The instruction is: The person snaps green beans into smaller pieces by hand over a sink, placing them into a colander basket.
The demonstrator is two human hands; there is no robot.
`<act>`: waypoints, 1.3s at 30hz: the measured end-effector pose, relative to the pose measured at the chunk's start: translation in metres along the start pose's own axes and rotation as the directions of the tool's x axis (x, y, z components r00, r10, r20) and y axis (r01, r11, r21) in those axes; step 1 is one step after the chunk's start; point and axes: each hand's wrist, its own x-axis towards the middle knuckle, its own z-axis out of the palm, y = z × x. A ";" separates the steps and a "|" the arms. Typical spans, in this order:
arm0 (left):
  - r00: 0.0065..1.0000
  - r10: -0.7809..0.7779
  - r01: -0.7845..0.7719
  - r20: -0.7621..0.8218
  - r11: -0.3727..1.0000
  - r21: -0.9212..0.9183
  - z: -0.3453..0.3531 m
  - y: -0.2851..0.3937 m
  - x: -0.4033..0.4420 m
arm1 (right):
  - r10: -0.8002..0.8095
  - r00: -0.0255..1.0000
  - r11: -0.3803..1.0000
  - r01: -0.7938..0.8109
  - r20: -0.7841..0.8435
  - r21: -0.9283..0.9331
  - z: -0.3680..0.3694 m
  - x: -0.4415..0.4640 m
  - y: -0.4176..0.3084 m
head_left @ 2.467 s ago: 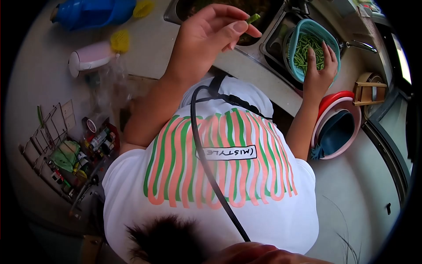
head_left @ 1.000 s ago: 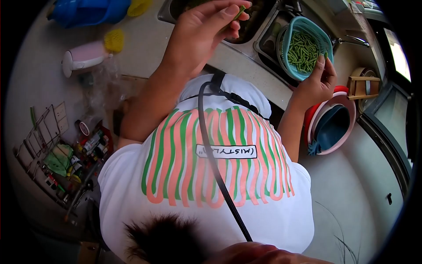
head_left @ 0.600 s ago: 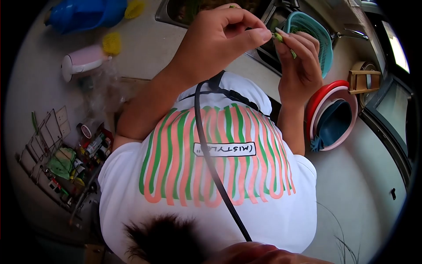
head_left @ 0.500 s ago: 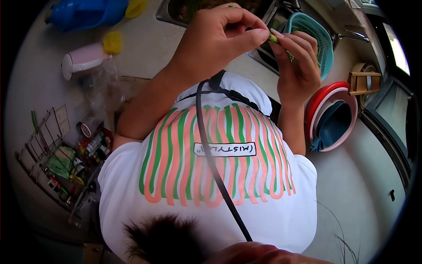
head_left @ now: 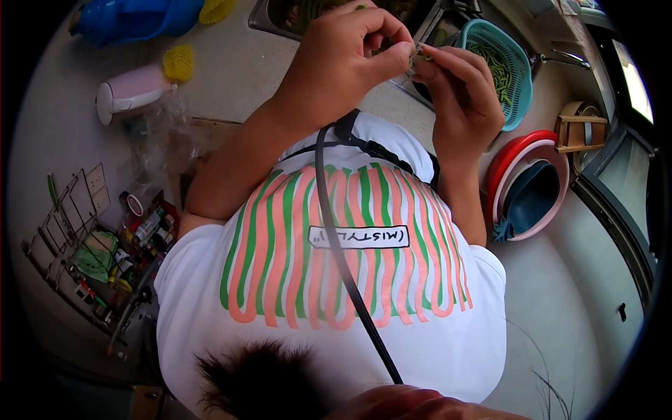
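My left hand [head_left: 346,52] is closed, thumb pressed to the fingers. A green bean tip [head_left: 362,7] shows above its knuckles. Thumb and forefinger of my right hand [head_left: 465,98] pinch a small green bean end [head_left: 426,57] close to the left thumb. Whether the two bits belong to one bean is hidden by the fingers. Just beyond my right hand stands a turquoise colander [head_left: 518,105] with many green beans [head_left: 495,66] in it. A metal sink [head_left: 262,21] lies behind my left hand, with dark greenish contents.
A pink-and-white kettle [head_left: 133,91], a yellow mesh piece [head_left: 178,63] and a blue container [head_left: 140,21] stand to the left. Nested red and pink basins [head_left: 498,164] are at the right, near a faucet [head_left: 567,59]. A wire rack [head_left: 66,231] hangs at lower left.
My right hand has shifted slightly left and down, uncovering more beans in the colander. The green piece between the fingertips shows less than before. My left hand stays nearly in place.
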 end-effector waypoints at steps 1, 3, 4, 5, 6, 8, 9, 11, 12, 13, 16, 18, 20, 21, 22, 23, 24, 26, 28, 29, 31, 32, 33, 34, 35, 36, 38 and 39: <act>1.000 -0.009 0.009 0.005 1.000 0.016 0.000 -0.006 0.002 | 0.072 0.997 0.988 -0.065 -0.040 0.138 0.002 -0.002 0.001; 0.999 0.039 -0.039 0.005 0.999 0.021 0.000 -0.021 0.005 | 0.055 0.980 0.985 -0.022 -0.189 0.171 -0.009 -0.001 0.009; 0.995 0.096 -0.096 0.001 0.995 0.011 0.000 -0.031 0.007 | 0.055 0.958 0.986 -0.006 -0.282 0.169 -0.018 0.001 0.013; 0.988 0.153 -0.153 -0.003 0.988 0.001 -0.001 -0.038 0.008 | 0.036 0.929 0.997 -0.058 -0.368 -0.051 -0.032 0.003 0.016; 0.990 0.131 -0.127 0.045 0.989 -0.076 -0.004 -0.045 0.010 | -0.004 0.896 0.956 -0.126 -0.444 -0.263 -0.047 0.005 0.019; 0.986 0.097 -0.065 0.138 0.973 -0.223 -0.011 -0.054 0.012 | -0.044 0.906 0.806 -0.216 -0.420 -0.551 -0.072 0.007 0.034; 0.989 0.098 -0.064 0.112 0.960 -0.272 -0.009 -0.054 0.011 | -0.046 0.926 0.723 -0.228 -0.375 -0.652 -0.079 0.010 0.037; 0.993 0.097 -0.066 0.066 0.927 -0.370 -0.002 -0.052 0.010 | 0.071 0.949 0.738 -0.257 -0.307 -0.624 -0.078 0.008 0.035; 0.989 0.113 -0.080 0.091 0.948 -0.308 -0.002 -0.051 0.010 | 0.100 0.978 0.853 -0.178 -0.181 -0.490 -0.069 0.008 0.036; 0.985 0.127 -0.095 0.117 0.964 -0.247 -0.001 -0.051 0.011 | 0.104 0.993 0.937 -0.115 -0.051 -0.330 -0.061 0.009 0.040; 0.966 0.040 -0.014 0.255 0.995 -0.102 -0.005 -0.029 0.010 | -0.002 0.970 0.973 0.058 0.244 -0.222 -0.018 0.019 0.017; 0.954 0.007 0.031 0.299 0.992 -0.120 -0.005 -0.027 0.010 | -0.057 0.959 0.972 0.117 0.278 -0.204 0.004 0.023 0.011; 0.958 0.048 0.024 0.282 0.969 -0.248 -0.002 -0.039 0.009 | -0.134 0.956 0.970 0.181 0.261 -0.163 0.010 0.024 0.019; 0.968 0.034 0.025 0.247 0.972 -0.232 -0.005 -0.037 0.009 | -0.134 0.960 0.979 0.167 0.244 -0.119 0.012 0.024 0.022; 0.977 0.019 0.028 0.213 0.976 -0.216 -0.011 -0.033 0.009 | -0.132 0.965 0.986 0.152 0.227 -0.074 0.014 0.025 0.024; 0.984 0.003 0.034 0.179 0.979 -0.201 -0.017 -0.031 0.008 | -0.112 0.968 0.979 0.147 0.223 -0.145 0.011 0.023 0.022; 0.989 0.034 -0.020 0.144 0.995 -0.102 -0.023 -0.032 0.007 | -0.091 0.977 0.991 0.107 0.192 -0.079 0.011 0.023 0.024; 0.991 0.106 -0.115 0.086 0.988 0.103 -0.033 -0.033 0.007 | -0.038 0.990 0.998 0.031 0.133 0.053 0.011 0.020 0.028; 0.976 0.218 -0.211 -0.025 0.964 0.159 -0.029 -0.026 0.006 | -0.020 0.989 0.998 0.013 0.146 0.053 0.010 0.020 0.028; 0.961 0.275 -0.266 -0.024 0.946 0.186 -0.030 -0.029 0.007 | -0.024 0.989 0.998 0.015 0.145 0.061 0.010 0.020 0.030; 0.929 0.369 -0.354 -0.030 0.910 0.217 -0.029 -0.031 0.008 | -0.067 0.984 0.998 0.069 0.166 -0.010 0.011 0.022 0.029; 0.913 0.406 -0.389 -0.038 0.894 0.222 -0.027 -0.030 0.008 | -0.103 0.976 0.989 0.122 0.190 -0.087 0.010 0.025 0.027; 0.895 0.443 -0.423 -0.046 0.877 0.227 -0.026 -0.029 0.009 | -0.138 0.966 0.971 0.175 0.217 -0.162 0.009 0.027 0.024; 0.883 0.468 -0.441 -0.045 0.858 0.264 -0.026 -0.029 0.009 | -0.153 0.961 0.960 0.200 0.230 -0.197 0.010 0.029 0.023; 0.870 0.491 -0.458 -0.043 0.837 0.300 -0.025 -0.028 0.010 | -0.167 0.956 0.947 0.224 0.243 -0.231 0.010 0.031 0.021; 0.857 0.515 -0.473 -0.041 0.814 0.336 -0.025 -0.028 0.011 | -0.181 0.949 0.932 0.249 0.257 -0.265 0.011 0.031 0.020; 0.795 0.607 -0.547 -0.019 0.728 0.413 -0.027 -0.029 0.014 | -0.215 0.943 0.910 0.289 0.255 -0.299 0.011 0.032 0.020; 0.760 0.649 -0.578 -0.005 0.680 0.450 -0.028 -0.030 0.015 | -0.233 0.938 0.898 0.308 0.255 -0.314 0.012 0.032 0.020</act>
